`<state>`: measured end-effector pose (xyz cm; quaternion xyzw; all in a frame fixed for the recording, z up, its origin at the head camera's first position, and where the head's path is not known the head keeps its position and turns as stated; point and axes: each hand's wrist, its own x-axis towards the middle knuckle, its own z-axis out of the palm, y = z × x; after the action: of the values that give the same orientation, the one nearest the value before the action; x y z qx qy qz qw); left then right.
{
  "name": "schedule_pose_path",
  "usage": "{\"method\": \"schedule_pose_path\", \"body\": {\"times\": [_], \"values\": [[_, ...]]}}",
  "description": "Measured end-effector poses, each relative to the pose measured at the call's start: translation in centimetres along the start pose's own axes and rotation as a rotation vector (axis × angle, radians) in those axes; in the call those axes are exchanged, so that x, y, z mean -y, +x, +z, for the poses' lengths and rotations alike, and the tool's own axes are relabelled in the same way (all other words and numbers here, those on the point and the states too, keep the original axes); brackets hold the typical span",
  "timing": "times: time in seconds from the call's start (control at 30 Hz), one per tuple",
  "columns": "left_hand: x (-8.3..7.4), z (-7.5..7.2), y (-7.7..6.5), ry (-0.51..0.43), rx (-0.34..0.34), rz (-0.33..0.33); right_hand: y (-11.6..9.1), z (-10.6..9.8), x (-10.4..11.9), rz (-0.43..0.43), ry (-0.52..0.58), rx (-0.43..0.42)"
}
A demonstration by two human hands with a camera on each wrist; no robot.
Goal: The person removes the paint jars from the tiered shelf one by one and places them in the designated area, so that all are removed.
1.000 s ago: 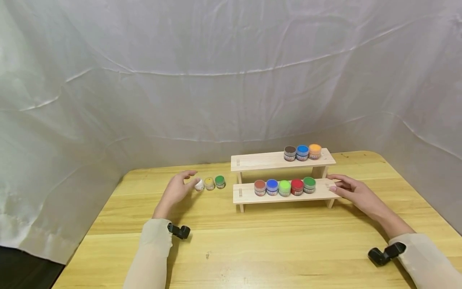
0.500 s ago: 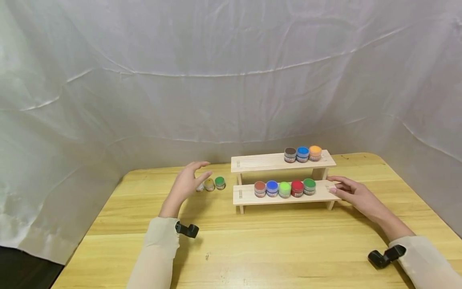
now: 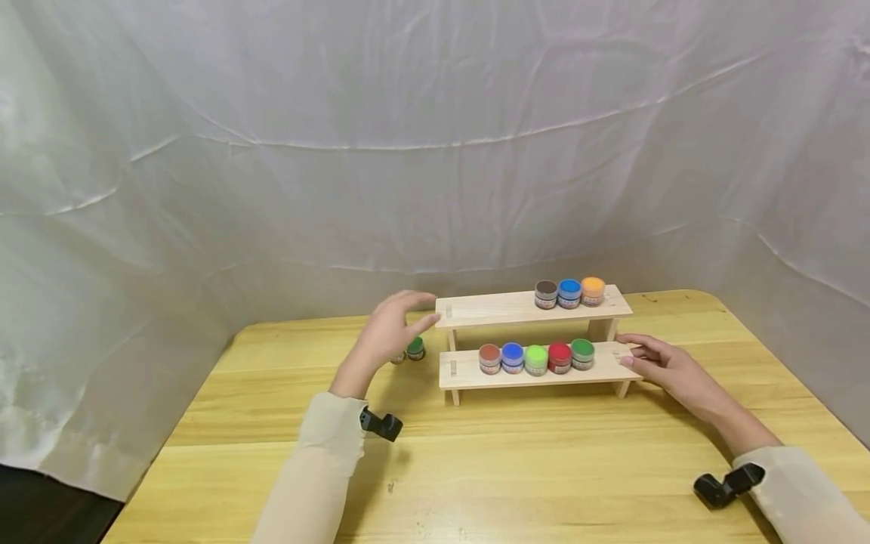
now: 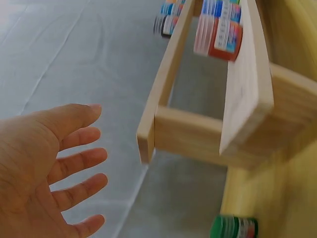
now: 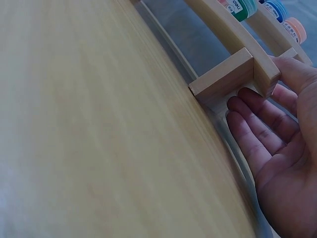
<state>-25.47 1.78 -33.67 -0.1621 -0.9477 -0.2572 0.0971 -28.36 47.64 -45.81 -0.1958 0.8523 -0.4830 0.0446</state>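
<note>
My left hand point(image 3: 387, 332), its fingers extended and apart, hovers just left of the two-tier wooden rack point(image 3: 489, 305). In the left wrist view nothing lies between its thumb and fingers. My right hand point(image 3: 673, 370) grips the right end of the lower shelf point(image 5: 270, 74), thumb on top and fingers at the end and below. Toward the right of the upper shelf stand a brown paint jar point(image 3: 546, 295), a blue one point(image 3: 569, 293) and an orange one point(image 3: 593, 292). Several paint jars point(image 3: 536, 360) line the lower shelf, from rust-red to dark green.
On the table point(image 3: 476, 468) left of the rack, a green-lidded jar point(image 3: 416, 348) stands behind my left hand. Beside it a yellow jar point(image 3: 397, 358) is mostly hidden. Grey-white cloth point(image 3: 408, 189) hangs behind and at the sides.
My left hand has moved right, from beside the white jar to the rack's left end, now covering the white jar and most of the yellow one. My right hand stays put.
</note>
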Motion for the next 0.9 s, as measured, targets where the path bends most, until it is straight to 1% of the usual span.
{"method": "schedule_pose_path", "body": {"times": [0.1, 0.27, 0.6, 0.73, 0.9], "values": [[-0.9, 0.3, 0.6, 0.0, 0.009, 0.031, 0.0, 0.1, 0.0, -0.003, 0.004, 0.001], [-2.5, 0.8, 1.6, 0.012, 0.032, 0.061, -0.1, 0.1, 0.0, -0.001, 0.009, 0.002], [-5.1, 1.8, 4.4, 0.052, 0.112, 0.118, -0.1, -0.1, 0.0, 0.021, -0.024, 0.0], [-6.2, 2.4, 5.4, 0.076, 0.136, 0.121, -0.1, 0.0, 0.1, 0.017, -0.031, -0.002], [-7.3, 3.1, 6.2, 0.096, 0.157, 0.118, -0.1, 0.0, 0.2, 0.021, -0.041, -0.005]]}}
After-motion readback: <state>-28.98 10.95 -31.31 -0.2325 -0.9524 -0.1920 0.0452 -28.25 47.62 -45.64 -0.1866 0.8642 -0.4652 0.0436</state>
